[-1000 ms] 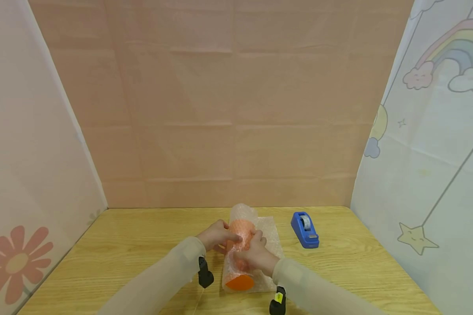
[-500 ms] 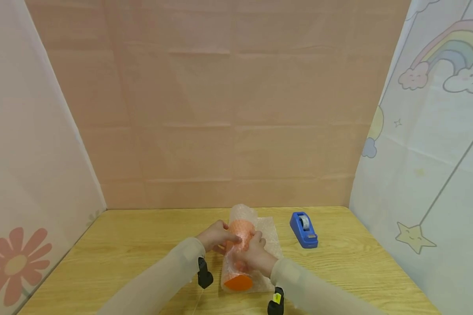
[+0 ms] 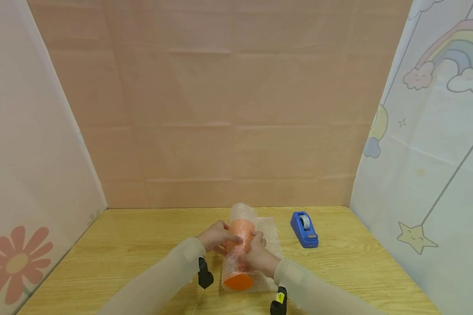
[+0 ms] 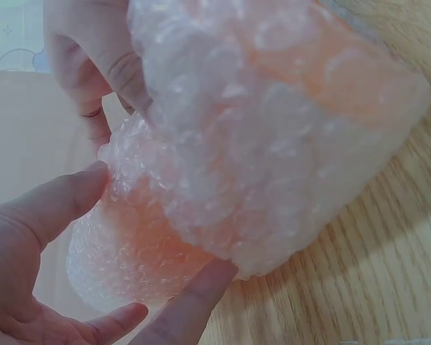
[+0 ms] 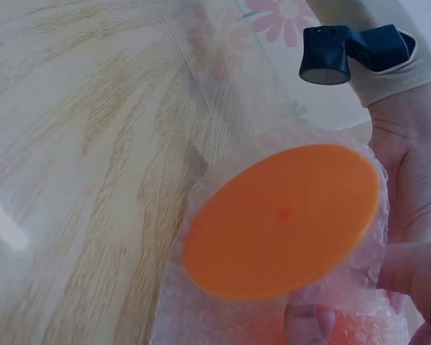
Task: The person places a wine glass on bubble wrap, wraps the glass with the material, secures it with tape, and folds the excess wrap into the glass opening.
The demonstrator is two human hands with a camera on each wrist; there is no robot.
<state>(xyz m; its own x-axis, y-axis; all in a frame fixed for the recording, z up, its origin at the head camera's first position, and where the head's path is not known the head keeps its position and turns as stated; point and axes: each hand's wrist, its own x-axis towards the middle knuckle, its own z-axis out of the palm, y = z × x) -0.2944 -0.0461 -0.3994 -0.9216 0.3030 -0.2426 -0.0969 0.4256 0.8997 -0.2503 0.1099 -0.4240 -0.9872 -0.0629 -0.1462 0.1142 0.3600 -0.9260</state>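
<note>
An orange cylinder [image 3: 238,281] lies lengthwise on the table, rolled in clear bubble wrap [image 3: 242,211]; its flat orange end [image 5: 284,219] fills the middle of the right wrist view. From the left side, my left hand [image 3: 217,236] grips the roll, thumb on top and fingers along its side. My right hand [image 3: 259,255] holds the roll from the right, nearer its front end, with part of its fingers hidden. In the left wrist view, fingertips of the left hand [image 4: 79,266] touch the bubble wrap [image 4: 237,158].
A blue tape dispenser [image 3: 305,230] stands on the wooden table [image 3: 142,258] to the right of the roll. A flat sheet of bubble wrap [image 3: 272,238] extends right from beneath the roll. Pink and patterned cloth walls surround the table.
The right hand's thumb has shifted slightly on the wrap. Otherwise both hands keep their hold and the roll stays in nearly the same place.
</note>
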